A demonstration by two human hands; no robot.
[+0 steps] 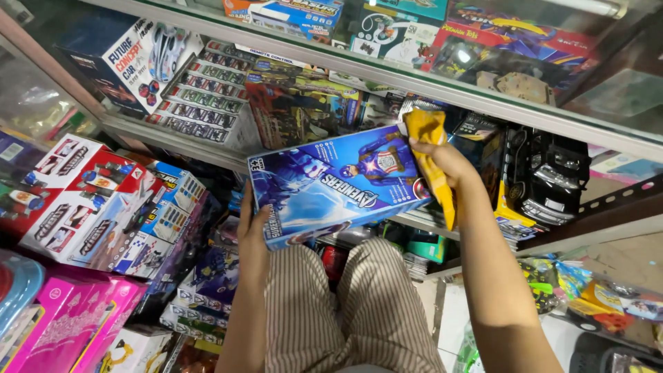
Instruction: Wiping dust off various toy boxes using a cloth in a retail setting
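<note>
Holding the blue toy box (338, 185) above your lap before the glass shelf (442, 86), left hand (252, 231) clamped on its end, right hand (442, 162) pressing the yellow cloth (431, 148), wipe with steady support.

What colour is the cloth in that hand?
Yellow. The cloth, held in the right hand, shows best in the head view.

Bright, even light — perhaps slight blur

Blue toy box (331, 190), yellow cloth (431, 148) — brown-striped beige trousers (352, 311), pink boxes (69, 321).
</note>
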